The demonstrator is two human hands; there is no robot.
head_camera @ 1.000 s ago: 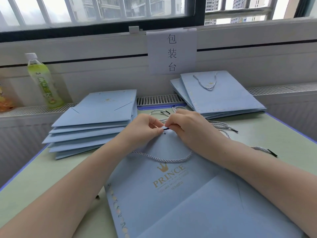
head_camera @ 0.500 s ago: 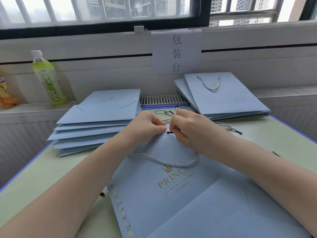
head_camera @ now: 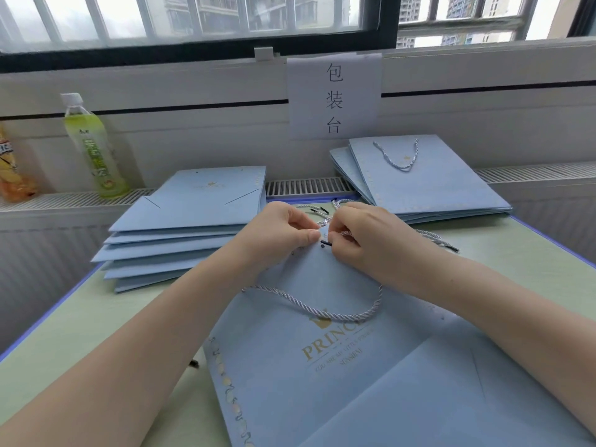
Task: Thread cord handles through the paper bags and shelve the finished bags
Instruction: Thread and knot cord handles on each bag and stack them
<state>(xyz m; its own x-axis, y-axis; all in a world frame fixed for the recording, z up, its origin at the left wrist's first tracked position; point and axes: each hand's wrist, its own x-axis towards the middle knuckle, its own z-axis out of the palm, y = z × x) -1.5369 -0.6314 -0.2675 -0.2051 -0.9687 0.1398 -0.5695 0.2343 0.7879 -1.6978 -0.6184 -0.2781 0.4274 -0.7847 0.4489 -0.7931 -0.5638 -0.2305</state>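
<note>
At frame centre, bag (head_camera: 322, 350) rim is pinched by left hand (head_camera: 283, 233); cord (head_camera: 316, 309) tip pinched by right hand (head_camera: 364, 240). Paper judged light, creasable; cord limp, best held at stiff tip.

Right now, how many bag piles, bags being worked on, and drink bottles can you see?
Bag piles: 2, an unthreaded pile at left and a corded pile at right
Bag in progress: 1, held by left hand and right hand
Drink bottles: 2, green and orange
Total: 5
</note>
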